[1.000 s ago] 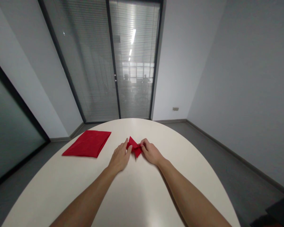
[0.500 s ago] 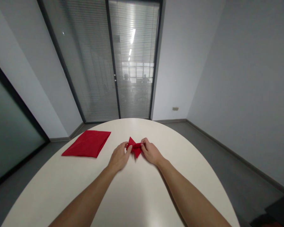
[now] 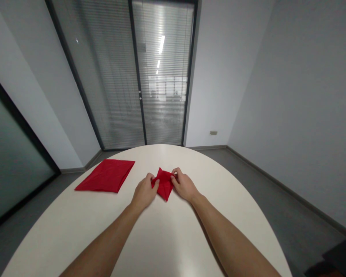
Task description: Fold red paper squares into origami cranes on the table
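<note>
Between my hands is a small piece of folded red paper (image 3: 165,186), with one point sticking up at the back and another aimed down toward me. Its facing side lies spread, with a crease down the middle. My left hand (image 3: 144,190) pinches the left corner, thumb on top. On the opposite side, my right hand (image 3: 185,186) grips the right corner between thumb and fingers. The fingertips behind the paper are partly hidden. To the left, a larger red folded sheet (image 3: 105,176) lies flat, with layered edges along its right side.
All this is on a round white table (image 3: 150,234). Beyond its far edge are a glass partition with blinds (image 3: 118,96) and a pale wall (image 3: 225,69). A dark object (image 3: 341,254) shows at the lower right, off the table.
The red paper between my hands has opened out from a narrow, pinched shape into a wider one, its lower point reaching nearer to me. The hands have barely shifted; the larger sheet stays put.
</note>
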Demonstrator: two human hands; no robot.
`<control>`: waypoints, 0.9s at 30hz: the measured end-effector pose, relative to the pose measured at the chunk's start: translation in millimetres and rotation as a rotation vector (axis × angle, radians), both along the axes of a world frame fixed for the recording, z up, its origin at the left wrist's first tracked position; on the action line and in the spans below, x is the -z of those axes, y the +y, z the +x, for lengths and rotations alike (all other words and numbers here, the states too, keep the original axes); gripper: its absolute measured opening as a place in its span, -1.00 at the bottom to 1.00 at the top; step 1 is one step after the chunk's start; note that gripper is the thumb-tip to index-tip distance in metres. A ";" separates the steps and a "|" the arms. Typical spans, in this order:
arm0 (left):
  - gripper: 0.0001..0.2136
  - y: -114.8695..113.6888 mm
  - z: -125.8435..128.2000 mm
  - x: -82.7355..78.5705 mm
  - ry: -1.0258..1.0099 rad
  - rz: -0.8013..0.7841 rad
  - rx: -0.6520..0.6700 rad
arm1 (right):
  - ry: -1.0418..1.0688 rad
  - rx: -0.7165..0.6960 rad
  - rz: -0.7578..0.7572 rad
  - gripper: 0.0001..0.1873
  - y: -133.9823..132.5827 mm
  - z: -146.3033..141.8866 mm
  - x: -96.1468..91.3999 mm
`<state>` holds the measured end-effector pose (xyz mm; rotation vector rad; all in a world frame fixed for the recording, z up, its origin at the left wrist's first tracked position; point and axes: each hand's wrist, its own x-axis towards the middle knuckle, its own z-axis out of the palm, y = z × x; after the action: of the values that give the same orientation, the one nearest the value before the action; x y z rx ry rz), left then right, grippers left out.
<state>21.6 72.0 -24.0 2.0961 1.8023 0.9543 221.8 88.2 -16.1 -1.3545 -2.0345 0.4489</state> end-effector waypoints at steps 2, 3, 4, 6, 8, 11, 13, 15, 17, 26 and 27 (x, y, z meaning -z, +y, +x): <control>-0.87 0.3 -0.2 -0.2 0.003 0.007 -0.007 | -0.029 0.024 0.005 -0.82 -0.4 -0.6 -0.9; -0.86 0.1 -0.2 -0.7 0.005 0.013 -0.008 | -0.044 0.036 0.011 -0.82 -0.8 -0.9 -1.8; -0.85 -0.4 -0.2 -1.4 0.007 0.019 -0.007 | -0.059 0.044 0.019 -0.83 -1.3 -1.3 -2.9; -0.86 -1.8 0.1 -3.1 0.010 0.033 -0.003 | -0.082 0.060 0.027 -0.84 -2.5 -2.1 -5.5; -0.87 -3.3 0.5 -4.7 0.014 0.044 -0.009 | -0.098 0.081 0.021 -0.83 -3.7 -3.2 -7.9; -0.90 -5.3 1.4 -6.5 0.016 0.052 -0.029 | -0.108 0.108 0.013 -0.83 -5.3 -5.0 -10.4; -0.91 -6.4 2.7 -7.6 0.004 0.062 -0.045 | -0.107 0.123 0.016 -0.83 -6.0 -6.4 -11.2; -0.90 -7.4 4.7 -8.7 -0.007 0.075 -0.065 | -0.104 0.127 0.022 -0.84 -6.6 -7.7 -11.6; -0.87 -8.4 6.9 -9.7 -0.003 0.088 -0.063 | -0.099 0.112 0.030 -0.84 -7.3 -8.8 -11.8; -0.91 -11.7 11.4 -12.6 -0.053 0.110 0.013 | -0.027 0.057 0.022 -0.84 -8.9 -12.4 -11.7; -0.91 -12.2 11.8 -13.3 -0.058 0.110 0.022 | -0.026 0.055 0.022 -0.84 -8.7 -12.5 -11.2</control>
<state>33.4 59.8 -10.7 2.1240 1.7325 1.1206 209.3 79.5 -4.9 -1.4060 -2.0121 0.3858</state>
